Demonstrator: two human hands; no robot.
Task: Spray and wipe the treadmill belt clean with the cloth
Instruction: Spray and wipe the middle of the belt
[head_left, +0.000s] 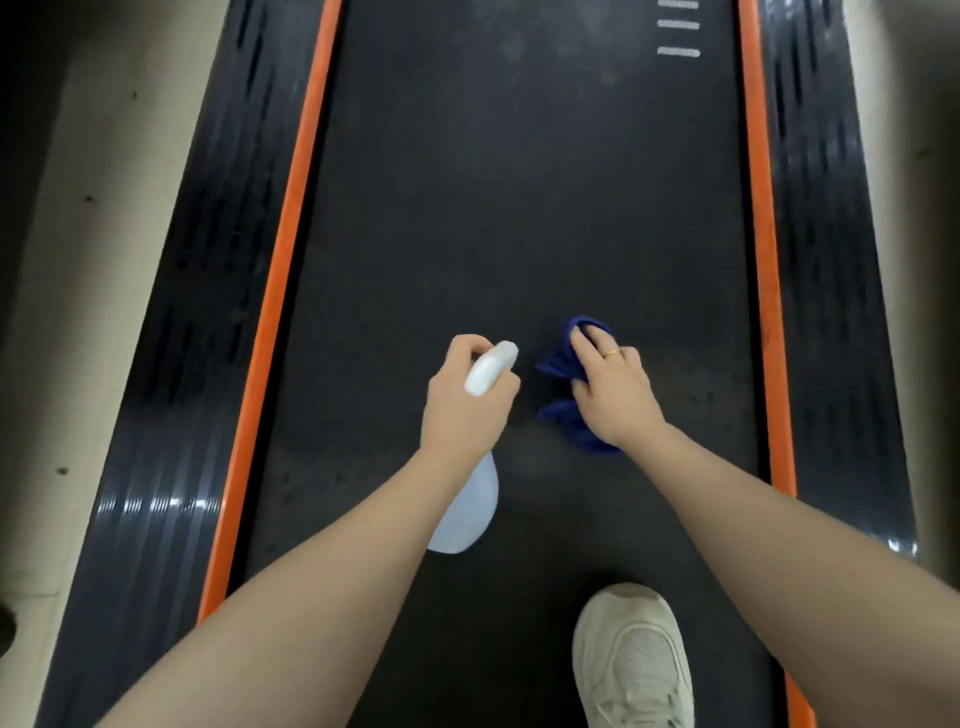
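Note:
The dark treadmill belt (519, 197) runs straight ahead between two orange strips. My left hand (462, 405) grips a spray bottle (465, 512) with a white trigger head and a pale blue body, its nozzle pointing forward over the belt. Just to the right, my right hand (613, 392) is closed on a crumpled dark blue cloth (558, 364), which rests on or just above the belt. Part of the cloth is hidden under the hand. Faint dull marks show on the belt around both hands.
Glossy black side rails (171, 415) flank the orange strips (270, 322). A pale sneaker (631, 660) stands on the belt at the bottom right. White dashes (678, 52) mark the belt's far right. Beige floor (78, 260) lies to the left.

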